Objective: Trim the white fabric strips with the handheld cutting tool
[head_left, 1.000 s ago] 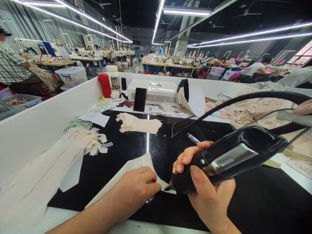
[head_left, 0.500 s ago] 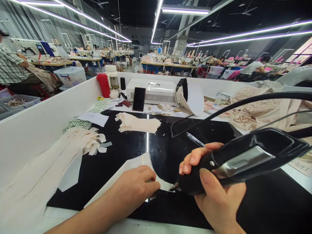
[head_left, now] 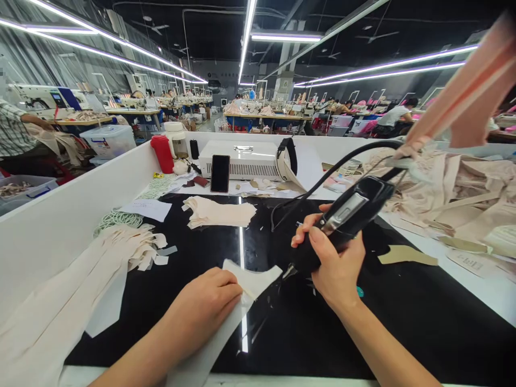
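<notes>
Head view: my left hand [head_left: 201, 307], fingers pressed together, pins one pale fabric piece [head_left: 253, 279] on the black desk [head_left: 403, 333]. My right hand [head_left: 334, 269], fingers wrapped, holds one black corded cutter [head_left: 346, 215] at its edge. One beige folded stack [head_left: 217, 212] lies beyond.

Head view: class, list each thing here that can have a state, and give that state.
left hand, pressing down on the fabric piece.
right hand, gripped around the cutting tool.
cutting tool, tilted, tip down at the fabric piece's edge.
fabric piece, flat on the black table.
phone, screen dark, propped upright.
red flask, upright, capped.
</notes>
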Demonstrator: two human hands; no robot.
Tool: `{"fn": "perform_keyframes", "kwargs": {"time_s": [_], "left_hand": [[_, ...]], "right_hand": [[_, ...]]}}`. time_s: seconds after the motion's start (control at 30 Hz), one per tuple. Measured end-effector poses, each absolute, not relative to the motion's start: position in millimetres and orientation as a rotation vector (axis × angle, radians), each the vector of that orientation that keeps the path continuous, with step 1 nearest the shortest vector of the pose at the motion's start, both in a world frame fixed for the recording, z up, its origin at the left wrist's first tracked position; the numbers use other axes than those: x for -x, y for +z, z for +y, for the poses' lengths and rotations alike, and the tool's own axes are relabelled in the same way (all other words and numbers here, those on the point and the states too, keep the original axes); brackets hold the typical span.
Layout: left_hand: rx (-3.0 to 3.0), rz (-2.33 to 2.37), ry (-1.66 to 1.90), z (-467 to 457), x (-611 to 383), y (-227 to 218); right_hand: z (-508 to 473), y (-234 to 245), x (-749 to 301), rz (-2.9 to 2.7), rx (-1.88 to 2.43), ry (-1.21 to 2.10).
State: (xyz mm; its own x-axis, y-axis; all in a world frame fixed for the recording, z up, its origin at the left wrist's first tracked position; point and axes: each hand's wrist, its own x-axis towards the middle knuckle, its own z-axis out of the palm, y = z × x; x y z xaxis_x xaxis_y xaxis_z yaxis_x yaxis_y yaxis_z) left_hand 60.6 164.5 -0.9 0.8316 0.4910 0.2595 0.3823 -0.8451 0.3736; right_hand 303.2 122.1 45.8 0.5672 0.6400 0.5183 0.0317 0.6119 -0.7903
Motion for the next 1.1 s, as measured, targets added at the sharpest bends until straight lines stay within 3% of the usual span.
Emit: {"fn": "perform_keyframes", "kwargs": {"time_s": [0.2,0.33,0.53,1.1], "left_hand": [[-2.579,0.809,0.301,159.2,-61.3,21.3],[-2.69,0.755,0.392,182.7,-69.9,32.1],[-2.622,0.528,0.229,210.6,-89.4,28.3],[-2.61,0.631,-0.109,212.2,-86.2,35.0]], "right_hand": [[126.7,48.3,-293.5,-0.934,0.822,0.47],[131.5,50.0,-283.2,-0.943,0.826,0.502],[142.4,54.2,-272.0,-0.96,0.833,0.503],[155.3,54.5,-256.6,-0.94,0.903,0.565]]}}
